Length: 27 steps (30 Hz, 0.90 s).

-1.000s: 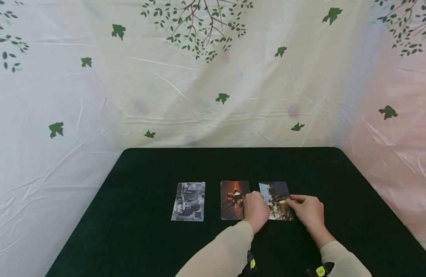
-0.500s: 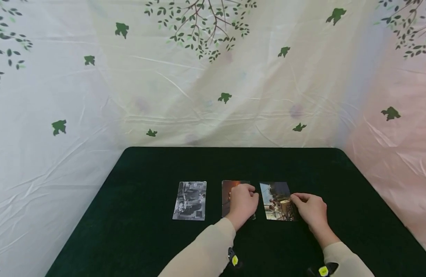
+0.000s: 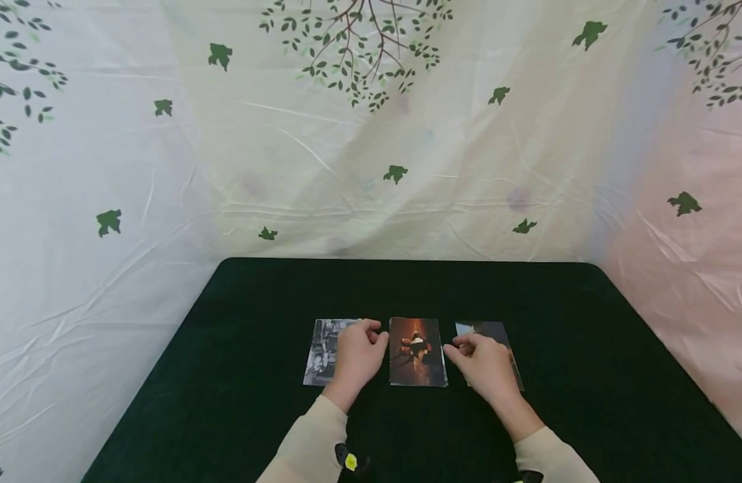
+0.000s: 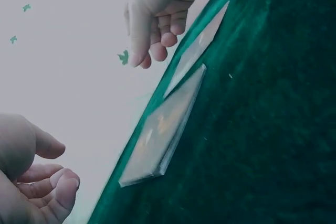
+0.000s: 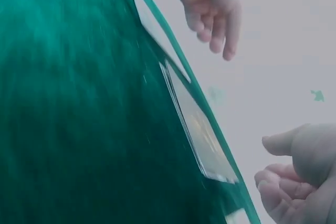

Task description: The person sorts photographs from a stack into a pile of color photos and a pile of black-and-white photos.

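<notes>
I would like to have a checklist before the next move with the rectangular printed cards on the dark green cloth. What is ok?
1. Left hand free: ok, holding nothing.
2. Right hand free: ok, holding nothing.
3. Orange-brown rectangular stack of printed cards lying flat: ok.
4. Stack edges flush: not ok, lower cards peek out.
5. Grey rectangular printed card apart from the stack: ok.
6. How many cards the stack holds: cannot tell.
</notes>
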Each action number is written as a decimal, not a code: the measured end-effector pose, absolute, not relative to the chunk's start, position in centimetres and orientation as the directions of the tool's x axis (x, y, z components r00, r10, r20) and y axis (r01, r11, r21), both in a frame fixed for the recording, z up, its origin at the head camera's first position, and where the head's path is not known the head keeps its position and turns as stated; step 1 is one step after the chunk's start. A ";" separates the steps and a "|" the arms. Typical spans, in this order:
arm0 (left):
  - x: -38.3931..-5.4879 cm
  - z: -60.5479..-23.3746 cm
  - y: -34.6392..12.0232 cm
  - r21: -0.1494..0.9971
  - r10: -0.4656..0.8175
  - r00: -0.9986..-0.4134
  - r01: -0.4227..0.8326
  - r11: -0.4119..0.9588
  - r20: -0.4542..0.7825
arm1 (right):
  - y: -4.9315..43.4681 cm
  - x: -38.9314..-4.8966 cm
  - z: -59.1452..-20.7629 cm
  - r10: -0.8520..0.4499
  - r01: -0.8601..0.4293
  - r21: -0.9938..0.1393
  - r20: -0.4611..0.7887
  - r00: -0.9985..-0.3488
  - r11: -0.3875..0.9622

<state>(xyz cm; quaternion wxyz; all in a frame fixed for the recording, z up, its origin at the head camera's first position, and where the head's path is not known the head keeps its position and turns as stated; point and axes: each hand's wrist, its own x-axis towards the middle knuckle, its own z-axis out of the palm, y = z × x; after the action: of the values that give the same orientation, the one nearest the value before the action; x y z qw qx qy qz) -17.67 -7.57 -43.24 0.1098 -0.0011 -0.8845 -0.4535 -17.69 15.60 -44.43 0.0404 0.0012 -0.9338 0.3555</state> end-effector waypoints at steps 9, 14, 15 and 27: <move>-17.9 -45.1 -8.0 0.772 -0.090 -0.979 0.085 0.630 0.182 | 13.8 -18.0 -45.5 0.006 -0.022 -0.633 0.043 -0.999 0.774; -17.8 -45.5 -7.7 0.778 -0.043 -0.994 0.053 0.626 0.103 | 13.8 -18.3 -46.2 0.014 0.004 -0.631 0.012 -1.000 0.776; -17.8 -45.5 -7.6 0.777 -0.033 -0.995 0.053 0.627 0.095 | 13.8 -18.3 -46.4 0.013 0.004 -0.630 0.009 -1.000 0.777; -17.5 -46.2 -7.0 0.775 0.052 -0.997 -0.011 0.632 -0.056 | 13.4 -18.1 -47.0 0.007 -0.004 -0.613 0.015 -1.000 0.790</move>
<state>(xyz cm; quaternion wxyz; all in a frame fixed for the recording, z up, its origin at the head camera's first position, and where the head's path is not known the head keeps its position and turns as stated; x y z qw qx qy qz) -17.48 -6.99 -46.20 -0.0364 -0.0114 -0.9027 -0.4287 -18.08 13.41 -46.99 0.0084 -0.0009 -0.9461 0.3238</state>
